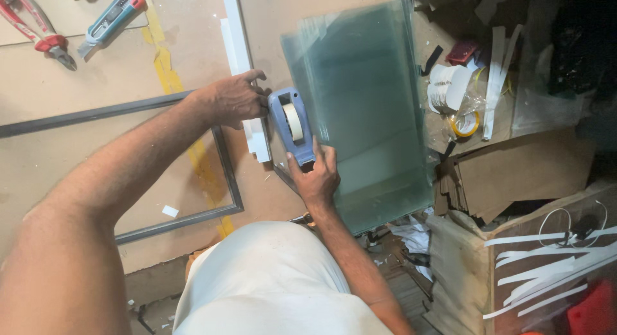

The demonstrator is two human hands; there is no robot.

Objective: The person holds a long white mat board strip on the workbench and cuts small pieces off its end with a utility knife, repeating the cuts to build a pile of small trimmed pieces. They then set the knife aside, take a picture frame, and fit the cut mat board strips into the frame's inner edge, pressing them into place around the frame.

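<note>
- While one tape dispenser (292, 126) rests against the stack of glass sheets (369, 110), the right hand (316, 177) grips its near end.
- The left hand (232, 98) pinches its far left side.
- Far left: one pair of pliers (38, 33), one utility knife (109, 20).

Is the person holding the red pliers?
No, the red pliers lie untouched at the top left, while both hands grip the blue tape dispenser beside the glass sheets.

Glass sheets (369, 110): glossy, greenish, smooth. Dispenser (292, 126): matt blue-grey plastic (paper-like tape roll). Board (83, 78): matt brown fibreboard. Frame (228, 174): dull grey.
</note>
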